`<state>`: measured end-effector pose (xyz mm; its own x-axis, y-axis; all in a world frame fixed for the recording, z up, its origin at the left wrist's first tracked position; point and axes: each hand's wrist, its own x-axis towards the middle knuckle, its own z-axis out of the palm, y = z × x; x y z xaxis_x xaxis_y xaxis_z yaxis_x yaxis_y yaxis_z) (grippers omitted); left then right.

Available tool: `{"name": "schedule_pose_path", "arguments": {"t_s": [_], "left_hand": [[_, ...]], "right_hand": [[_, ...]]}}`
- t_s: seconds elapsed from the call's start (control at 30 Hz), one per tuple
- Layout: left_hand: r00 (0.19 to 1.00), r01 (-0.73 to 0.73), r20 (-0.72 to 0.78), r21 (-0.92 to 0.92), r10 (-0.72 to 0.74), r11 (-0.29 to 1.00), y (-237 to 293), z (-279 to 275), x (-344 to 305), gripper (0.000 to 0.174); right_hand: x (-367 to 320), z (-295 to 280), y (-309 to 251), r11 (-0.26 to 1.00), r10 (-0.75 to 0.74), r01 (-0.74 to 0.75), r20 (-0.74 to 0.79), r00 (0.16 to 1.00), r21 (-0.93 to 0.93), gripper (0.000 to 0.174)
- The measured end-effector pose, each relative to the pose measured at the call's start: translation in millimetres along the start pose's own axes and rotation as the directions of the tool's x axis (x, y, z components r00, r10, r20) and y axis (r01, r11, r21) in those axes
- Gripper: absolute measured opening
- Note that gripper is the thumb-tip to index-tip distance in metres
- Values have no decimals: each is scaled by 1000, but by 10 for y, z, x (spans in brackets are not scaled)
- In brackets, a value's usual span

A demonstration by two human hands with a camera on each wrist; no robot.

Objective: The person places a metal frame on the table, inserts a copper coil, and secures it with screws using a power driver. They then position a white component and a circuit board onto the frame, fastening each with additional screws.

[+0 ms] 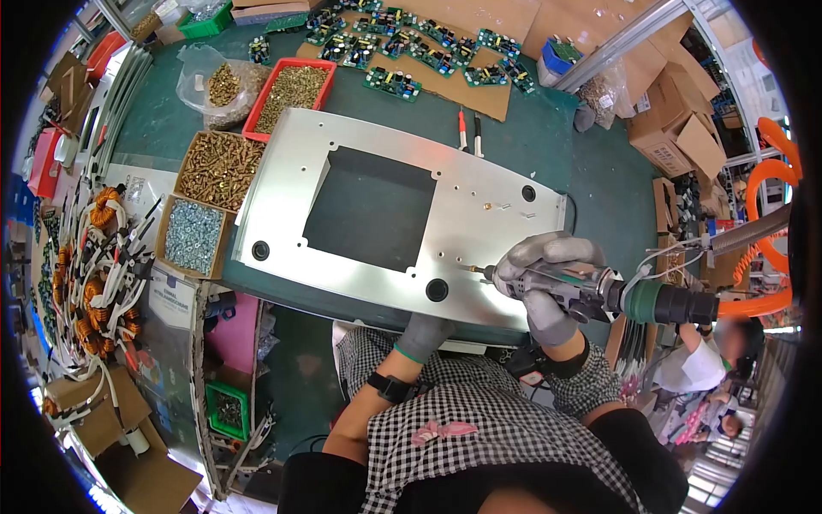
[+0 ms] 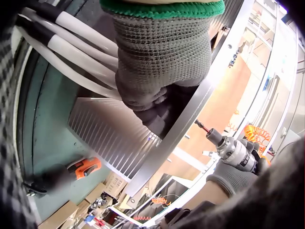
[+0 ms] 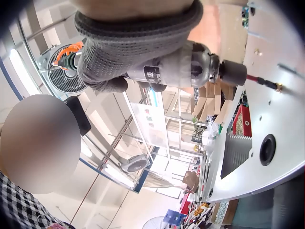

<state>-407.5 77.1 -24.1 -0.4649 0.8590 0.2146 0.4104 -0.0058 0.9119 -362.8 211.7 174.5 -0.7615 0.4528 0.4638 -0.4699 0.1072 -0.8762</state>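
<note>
A silver metal panel (image 1: 282,201) with a large rectangular cutout lies across the bench. My gloved right hand (image 1: 552,261) grips a power screwdriver (image 3: 176,69), fingers wrapped round its body. Its bit (image 3: 262,82) meets a small brass-coloured screw (image 3: 279,88) at the panel's face. My gloved left hand (image 2: 162,57) reaches beneath the panel's near edge, its fingertips in dark shadow. What those fingers hold or touch I cannot tell. Beside them, in the left wrist view, are a finned metal heat sink (image 2: 112,133) and thick white cables (image 2: 86,59).
Left of the panel stand a box of brass-coloured screws (image 1: 221,167), a box of silvery fasteners (image 1: 193,236) and a red bin (image 1: 295,90). Green circuit boards (image 1: 394,83) lie on cardboard at the back. Two slim tools (image 1: 462,133) lie behind the panel. An orange hose (image 1: 758,304) hangs right.
</note>
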Motion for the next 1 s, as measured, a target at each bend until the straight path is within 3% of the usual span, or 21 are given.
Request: {"name": "schedule_pose_path", "arguments": {"t_s": [0.1,0.3,0.4,0.5,0.6,0.7,0.77,0.9,0.97,1.0], "left_hand": [[997,73,7,-174,-72,982,-55,67,7,38],[1000,2,-24,-33,-3,999,-111,38,-55,40],[987,-75,-141,7,75,997,-51,40,45,25],[987,-67,-144,21,69,998,-73,45,41,22],[997,-79,-3,98,80,992,-69,-26,34,40],[995,-98,25,188,95,977,-23,-101,64,41],[997,-76,-8,104,77,992,-43,-140,26,42],[992,92,84,20,-93,996,-39,-385,-62,36],[946,321,144,-313,-289,894,108,-462,-94,31],[929,370,179,-388,-325,844,130,-490,-130,29]], "right_hand": [[7,-38,-1,999,-4,6,42,999,-51,51],[14,-15,19,995,20,-18,21,1000,-101,40],[3,-45,35,995,12,-8,46,999,-95,41],[13,-36,17,992,6,-1,46,999,-122,41],[49,-5,-39,990,48,-46,12,999,-133,44],[30,43,6,991,33,-37,-38,999,-126,40],[-8,-11,24,968,32,-40,-36,999,-247,40],[-16,27,100,998,-15,11,-68,998,-69,41],[-14,39,101,998,-20,15,-77,997,-57,42],[-10,36,96,998,-20,15,-78,997,-65,43]]}}
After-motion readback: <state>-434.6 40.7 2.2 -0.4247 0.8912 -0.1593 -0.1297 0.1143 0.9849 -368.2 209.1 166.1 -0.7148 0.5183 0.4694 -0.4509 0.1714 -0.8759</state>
